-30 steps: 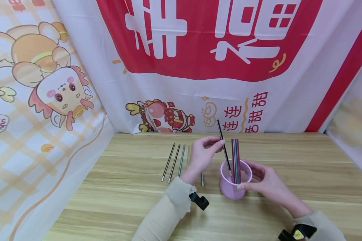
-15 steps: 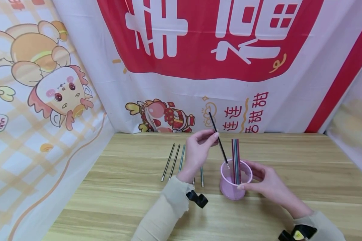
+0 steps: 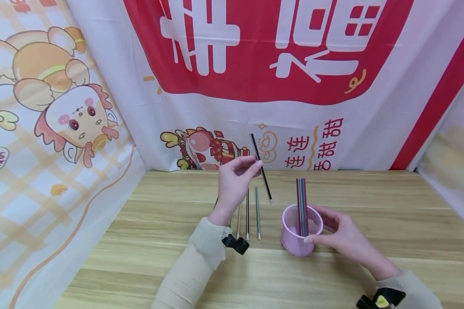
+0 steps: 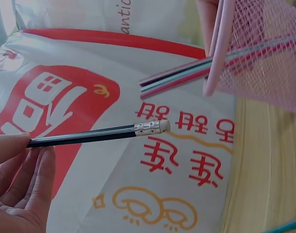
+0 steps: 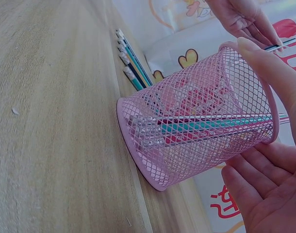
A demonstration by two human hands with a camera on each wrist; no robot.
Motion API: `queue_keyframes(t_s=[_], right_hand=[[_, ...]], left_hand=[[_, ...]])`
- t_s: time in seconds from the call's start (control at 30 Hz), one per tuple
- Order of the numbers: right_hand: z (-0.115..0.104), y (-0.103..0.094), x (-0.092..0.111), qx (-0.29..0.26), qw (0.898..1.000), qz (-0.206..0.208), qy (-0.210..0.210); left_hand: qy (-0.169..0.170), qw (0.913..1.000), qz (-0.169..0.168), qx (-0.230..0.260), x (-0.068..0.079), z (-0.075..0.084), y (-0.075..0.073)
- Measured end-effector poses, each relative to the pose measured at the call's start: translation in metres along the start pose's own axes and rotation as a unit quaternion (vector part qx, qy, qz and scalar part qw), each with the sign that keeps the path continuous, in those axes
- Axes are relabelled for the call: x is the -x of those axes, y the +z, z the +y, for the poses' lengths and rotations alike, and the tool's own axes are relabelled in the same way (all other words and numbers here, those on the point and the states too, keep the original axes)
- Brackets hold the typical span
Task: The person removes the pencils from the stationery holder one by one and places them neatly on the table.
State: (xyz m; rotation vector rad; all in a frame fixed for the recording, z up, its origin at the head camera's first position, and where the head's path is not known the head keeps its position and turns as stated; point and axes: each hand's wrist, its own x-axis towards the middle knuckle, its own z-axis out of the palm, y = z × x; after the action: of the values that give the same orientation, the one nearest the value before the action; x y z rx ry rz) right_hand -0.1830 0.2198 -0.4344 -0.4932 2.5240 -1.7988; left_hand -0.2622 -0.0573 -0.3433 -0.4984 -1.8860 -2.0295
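Observation:
My left hand (image 3: 233, 182) pinches a black pencil (image 3: 265, 182) between thumb and fingertips, in the air left of the cup. The pencil tilts, its white eraser (image 4: 165, 125) and silver ferrule at the lower end. With my right hand (image 3: 346, 236) I hold a pink mesh pencil cup (image 3: 294, 246) upright on the table, thumb at the near rim and fingers round the far side. Several pencils (image 3: 301, 199) in dark, teal and pinkish red stand bunched inside it. Through the mesh in the right wrist view, their eraser ends (image 5: 150, 131) are at the bottom.
Left of the cup several pencils lie side by side on the wooden table (image 3: 139, 266), among them a teal pencil (image 3: 257, 216) and a natural-coloured pencil (image 3: 239, 223). My left wrist partly hides the row. A printed cloth (image 3: 247, 90) hangs behind the table's back edge.
My left hand has lifted the black pencil out of the cup's mouth and carried it up and to the left. My right hand and the cup stay in place.

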Motion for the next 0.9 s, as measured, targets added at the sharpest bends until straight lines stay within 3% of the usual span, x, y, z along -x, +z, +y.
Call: queue_keyframes(t_s=[0.57,0.9], right_hand=[[-0.001,0.000,0.000,0.001,1.000,0.000,0.011],[-0.002,0.000,0.001,0.007,1.000,0.000,0.012]], left_hand=[[-0.012,0.9974,0.032,-0.064,-0.008,-0.014,-0.057],[-0.037,0.9927,0.052,-0.103,-0.011,-0.019,-0.092]])
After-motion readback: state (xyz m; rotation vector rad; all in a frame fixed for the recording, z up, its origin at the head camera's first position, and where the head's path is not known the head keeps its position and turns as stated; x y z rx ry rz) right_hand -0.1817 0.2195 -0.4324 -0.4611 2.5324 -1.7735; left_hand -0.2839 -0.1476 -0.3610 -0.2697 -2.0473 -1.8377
